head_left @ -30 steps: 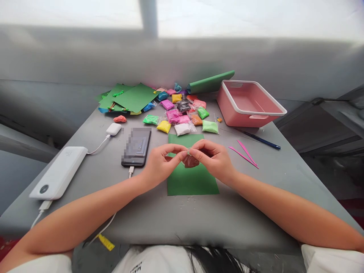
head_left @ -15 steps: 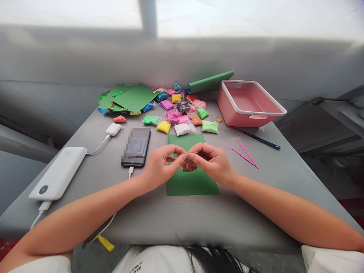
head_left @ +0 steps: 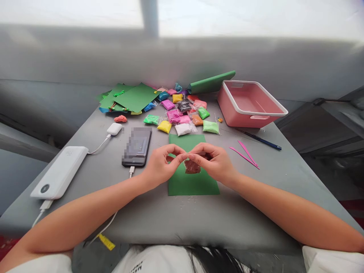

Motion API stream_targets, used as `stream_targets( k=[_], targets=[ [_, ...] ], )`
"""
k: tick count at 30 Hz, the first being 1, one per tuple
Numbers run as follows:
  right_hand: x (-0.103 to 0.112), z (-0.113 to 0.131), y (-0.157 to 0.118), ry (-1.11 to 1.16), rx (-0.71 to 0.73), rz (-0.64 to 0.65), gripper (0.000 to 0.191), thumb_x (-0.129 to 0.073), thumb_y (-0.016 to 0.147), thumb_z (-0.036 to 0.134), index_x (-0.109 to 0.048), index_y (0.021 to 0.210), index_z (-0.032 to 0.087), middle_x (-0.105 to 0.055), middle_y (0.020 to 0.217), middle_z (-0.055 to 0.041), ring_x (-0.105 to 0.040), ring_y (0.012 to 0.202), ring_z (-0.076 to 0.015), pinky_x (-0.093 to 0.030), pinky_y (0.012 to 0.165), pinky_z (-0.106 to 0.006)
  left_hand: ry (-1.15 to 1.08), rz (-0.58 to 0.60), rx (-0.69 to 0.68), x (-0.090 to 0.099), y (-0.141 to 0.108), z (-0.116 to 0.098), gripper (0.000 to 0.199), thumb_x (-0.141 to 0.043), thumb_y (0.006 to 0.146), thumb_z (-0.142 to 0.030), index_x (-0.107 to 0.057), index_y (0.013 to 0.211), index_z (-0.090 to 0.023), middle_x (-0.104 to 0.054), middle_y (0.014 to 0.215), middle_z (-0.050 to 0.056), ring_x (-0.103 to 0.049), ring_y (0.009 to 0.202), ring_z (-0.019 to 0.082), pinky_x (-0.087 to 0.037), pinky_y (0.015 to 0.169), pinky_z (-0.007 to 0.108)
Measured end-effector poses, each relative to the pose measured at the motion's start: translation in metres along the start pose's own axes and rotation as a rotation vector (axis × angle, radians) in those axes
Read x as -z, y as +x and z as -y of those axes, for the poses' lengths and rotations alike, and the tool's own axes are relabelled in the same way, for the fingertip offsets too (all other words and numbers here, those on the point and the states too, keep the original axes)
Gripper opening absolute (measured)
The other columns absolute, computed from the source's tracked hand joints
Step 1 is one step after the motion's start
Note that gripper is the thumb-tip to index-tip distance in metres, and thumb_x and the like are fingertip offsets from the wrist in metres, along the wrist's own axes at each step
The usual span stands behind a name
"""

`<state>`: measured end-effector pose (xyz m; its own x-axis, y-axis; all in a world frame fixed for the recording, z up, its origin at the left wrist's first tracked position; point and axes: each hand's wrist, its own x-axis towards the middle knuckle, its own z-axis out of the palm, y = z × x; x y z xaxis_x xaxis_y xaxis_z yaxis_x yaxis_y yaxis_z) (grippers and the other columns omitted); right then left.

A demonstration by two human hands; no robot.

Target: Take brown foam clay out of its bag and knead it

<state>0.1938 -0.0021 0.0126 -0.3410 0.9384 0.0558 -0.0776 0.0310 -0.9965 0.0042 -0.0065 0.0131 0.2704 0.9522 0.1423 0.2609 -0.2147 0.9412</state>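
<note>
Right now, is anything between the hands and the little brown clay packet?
Nothing visible. The left hand and right hand both pinch the top of the brown clay packet, which hangs just above the green paper sheet. The other clay packets lie farther back.

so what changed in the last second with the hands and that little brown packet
Little: both hands, left hand and right hand, keep pinching the top of the brown clay packet, which hangs slightly lower over the green paper. Phone and pink tub are unmoved.

Bare forearms, white short sleeves at both edges; white top with dark print; long dark hair.
</note>
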Motion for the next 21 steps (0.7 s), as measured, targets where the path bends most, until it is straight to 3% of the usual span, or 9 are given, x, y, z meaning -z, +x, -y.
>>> stream_targets(
  k=[7,11,16,19,21],
  targets=[
    [0.005,0.003,0.008,-0.012,-0.004,-0.013,0.031,-0.084,0.073,0.047,-0.074,0.077,0.019,-0.072,0.064,-0.0024,-0.067,0.056,-0.0169,-0.057,0.055,-0.033,-0.026,-0.043,0.003,-0.004,-0.002,0.003,0.024,-0.062,0.091,-0.042,-0.064,0.086,-0.019,-0.068,0.085,0.003,-0.065,0.079,0.016,-0.053,0.066,0.027],
    [0.020,0.008,0.020,-0.112,-0.044,-0.142,0.035,-0.089,0.064,0.044,-0.079,0.088,0.021,-0.078,0.084,-0.0039,-0.068,0.070,-0.0164,-0.057,0.066,-0.032,-0.141,-0.067,0.059,-0.004,0.000,0.007,0.026,-0.060,0.093,-0.045,-0.058,0.088,-0.019,-0.068,0.085,0.003,-0.067,0.079,0.016,-0.055,0.069,0.028],
    [0.032,0.012,0.024,-0.179,-0.156,0.030,0.036,-0.087,0.065,0.048,-0.079,0.085,0.020,-0.076,0.077,-0.0041,-0.068,0.073,-0.0186,-0.054,0.070,-0.033,-0.113,-0.047,0.084,-0.006,-0.001,0.009,0.030,-0.061,0.092,-0.049,-0.059,0.089,-0.019,-0.069,0.087,0.005,-0.068,0.082,0.018,-0.056,0.071,0.031],
    [0.032,0.010,0.025,-0.207,-0.115,0.033,0.035,-0.082,0.071,0.053,-0.075,0.076,0.019,-0.071,0.069,-0.0025,-0.061,0.064,-0.0149,-0.048,0.063,-0.031,0.012,0.023,0.064,-0.003,0.001,0.003,0.026,-0.052,0.094,-0.045,-0.057,0.095,-0.020,-0.070,0.096,0.007,-0.068,0.091,0.021,-0.056,0.079,0.035],
    [0.032,0.006,0.027,-0.215,-0.093,-0.034,0.035,-0.080,0.072,0.052,-0.072,0.074,0.019,-0.066,0.065,-0.0003,-0.053,0.057,-0.0110,-0.042,0.057,-0.028,0.303,0.050,0.021,0.006,0.006,-0.003,0.027,-0.047,0.093,-0.038,-0.056,0.109,-0.019,-0.067,0.114,0.011,-0.065,0.104,0.025,-0.052,0.092,0.041]
  ],
)
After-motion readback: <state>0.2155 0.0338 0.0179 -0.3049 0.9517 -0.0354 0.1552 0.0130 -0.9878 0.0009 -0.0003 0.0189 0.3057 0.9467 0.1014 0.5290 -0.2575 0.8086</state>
